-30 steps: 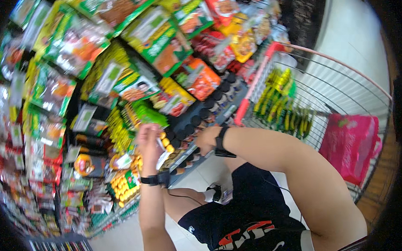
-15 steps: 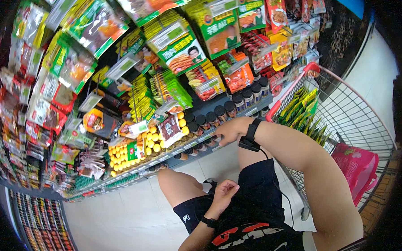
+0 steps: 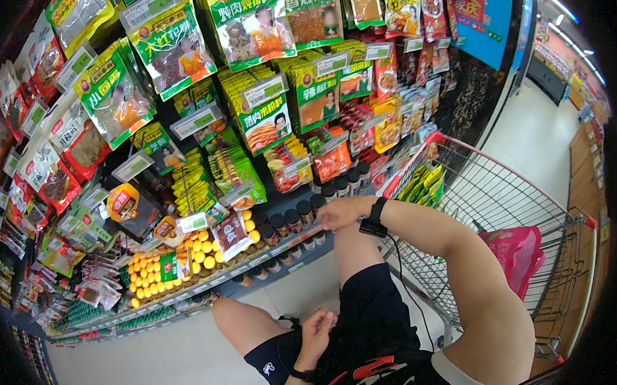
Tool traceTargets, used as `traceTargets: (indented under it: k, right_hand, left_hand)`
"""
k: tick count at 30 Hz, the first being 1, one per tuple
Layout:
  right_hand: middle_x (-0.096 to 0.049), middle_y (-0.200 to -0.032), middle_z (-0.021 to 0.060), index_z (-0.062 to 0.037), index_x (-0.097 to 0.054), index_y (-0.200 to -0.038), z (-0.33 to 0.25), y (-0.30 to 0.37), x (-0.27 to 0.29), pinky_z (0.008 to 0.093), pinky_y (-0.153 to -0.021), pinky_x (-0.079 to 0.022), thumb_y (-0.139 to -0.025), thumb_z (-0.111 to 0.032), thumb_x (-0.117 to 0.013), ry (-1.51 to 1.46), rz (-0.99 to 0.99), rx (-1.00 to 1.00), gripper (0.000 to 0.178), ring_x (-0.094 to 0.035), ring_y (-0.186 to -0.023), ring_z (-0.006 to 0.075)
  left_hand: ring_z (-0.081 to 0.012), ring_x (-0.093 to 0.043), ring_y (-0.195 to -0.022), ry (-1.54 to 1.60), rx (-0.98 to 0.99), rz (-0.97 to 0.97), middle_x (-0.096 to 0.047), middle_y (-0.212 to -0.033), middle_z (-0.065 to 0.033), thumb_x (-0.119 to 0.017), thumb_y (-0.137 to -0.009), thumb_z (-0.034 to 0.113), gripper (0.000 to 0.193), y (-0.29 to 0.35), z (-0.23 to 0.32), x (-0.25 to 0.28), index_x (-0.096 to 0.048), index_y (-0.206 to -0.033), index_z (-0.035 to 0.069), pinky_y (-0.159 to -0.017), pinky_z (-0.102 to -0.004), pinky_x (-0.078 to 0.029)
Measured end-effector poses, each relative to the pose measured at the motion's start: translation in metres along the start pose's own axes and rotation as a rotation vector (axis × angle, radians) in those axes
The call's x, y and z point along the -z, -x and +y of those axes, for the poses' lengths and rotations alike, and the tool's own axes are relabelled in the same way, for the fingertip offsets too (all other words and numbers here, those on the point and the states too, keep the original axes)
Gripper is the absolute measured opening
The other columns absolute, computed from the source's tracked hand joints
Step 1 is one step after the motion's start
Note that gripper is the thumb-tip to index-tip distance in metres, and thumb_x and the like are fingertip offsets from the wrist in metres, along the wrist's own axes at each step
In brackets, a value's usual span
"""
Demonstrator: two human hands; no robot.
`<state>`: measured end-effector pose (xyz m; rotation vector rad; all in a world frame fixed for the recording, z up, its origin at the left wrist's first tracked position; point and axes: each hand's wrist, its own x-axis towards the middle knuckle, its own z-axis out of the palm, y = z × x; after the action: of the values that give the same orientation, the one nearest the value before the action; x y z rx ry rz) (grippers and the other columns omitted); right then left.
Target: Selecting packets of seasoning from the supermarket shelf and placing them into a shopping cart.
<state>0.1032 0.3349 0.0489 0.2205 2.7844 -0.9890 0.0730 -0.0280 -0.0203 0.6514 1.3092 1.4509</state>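
My right hand (image 3: pixel 342 212) reaches forward to the front lip of the lowest shelf, above my bent knee. Its fingers lie by the shelf edge (image 3: pixel 293 240), beside a row of black-capped jars (image 3: pixel 292 221); the fingertips are partly lost from sight. No item shows in that hand. My left hand (image 3: pixel 319 332) hovers over my lap with its fingers curled in, and nothing is visible in them. Above the jars hang green and yellow seasoning packets (image 3: pixel 265 115). Left of the jars are yellow-capped bottles (image 3: pixel 147 274) and a white-and-maroon packet (image 3: pixel 232 236).
A wire shopping cart (image 3: pixel 500 177) stands close on my right, holding green-yellow packets (image 3: pixel 422 186) and a pink bag (image 3: pixel 514 256). Price tags (image 3: pixel 264 91) stick out from the rack. White tiled floor (image 3: pixel 158 368) lies below, and an aisle (image 3: pixel 526 124) opens at the far right.
The view has swung to the right and up, so the rack, cart and both hands sit further left. My right hand stays by the shelf edge; my left hand stays curled over my lap.
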Motion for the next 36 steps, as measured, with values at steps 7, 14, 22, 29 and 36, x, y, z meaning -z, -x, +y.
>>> traceTargets:
  k: [7,14,22,29,36]
  right_hand:
    - [-0.065,-0.105,0.0112,-0.0048,-0.045,-0.129,-0.034,0.103,0.104,0.0336,-0.083,-0.051,-0.097,-0.016,-0.049,-0.614,0.563,0.038,0.034,-0.064,-0.091,0.0175]
    - [-0.065,-0.092,0.0067,-0.0054,-0.053,-0.117,0.026,0.296,0.103,0.0272,-0.075,-0.048,-0.092,-0.023,-0.057,-0.419,0.760,-0.585,0.031,-0.061,-0.083,0.0123]
    - [-0.063,-0.114,0.0165,0.0001,-0.058,-0.116,0.085,0.394,-0.024,0.0375,-0.087,-0.049,-0.089,-0.033,-0.063,-0.239,0.844,-1.110,0.043,-0.062,-0.099,0.0278]
    - [-0.058,-0.120,0.0247,-0.0006,-0.048,-0.128,0.113,0.359,-0.015,0.0403,-0.094,-0.047,-0.086,-0.019,-0.060,0.091,0.720,-1.004,0.047,-0.058,-0.110,0.0348]
    - [-0.059,-0.116,0.0277,-0.0125,-0.012,-0.151,0.149,0.304,0.017,0.0478,-0.090,-0.046,-0.085,-0.010,-0.049,0.244,0.393,-0.987,0.076,-0.056,-0.108,0.0421]
  left_hand:
    - [-0.0077,-0.056,-0.073,0.083,0.021,0.116,-0.060,-0.077,-0.0004,-0.056,-0.096,0.014,0.019,0.013,-0.006,0.018,-0.058,-0.081,0.003,-0.073,-0.0229,-0.046]
    - [-0.0129,-0.050,-0.071,0.281,0.038,0.090,-0.054,-0.076,-0.0033,-0.054,-0.093,0.009,0.011,-0.013,-0.015,0.026,-0.055,-0.083,0.005,-0.068,-0.0269,-0.041]
    - [-0.0100,-0.049,-0.072,0.259,0.153,-0.120,-0.054,-0.073,-0.0018,-0.052,-0.095,0.008,0.018,-0.028,-0.002,0.004,-0.053,-0.077,0.005,-0.070,-0.0244,-0.040]
    - [-0.0126,-0.050,-0.075,0.169,0.143,-0.149,-0.052,-0.075,-0.0025,-0.053,-0.093,0.008,0.013,-0.033,0.006,0.006,-0.053,-0.081,0.005,-0.072,-0.0265,-0.040]
    - [-0.0087,-0.049,-0.069,0.136,0.095,-0.036,-0.054,-0.072,-0.0002,-0.054,-0.093,0.008,0.015,-0.027,0.003,-0.007,-0.054,-0.079,0.004,-0.068,-0.0232,-0.040]
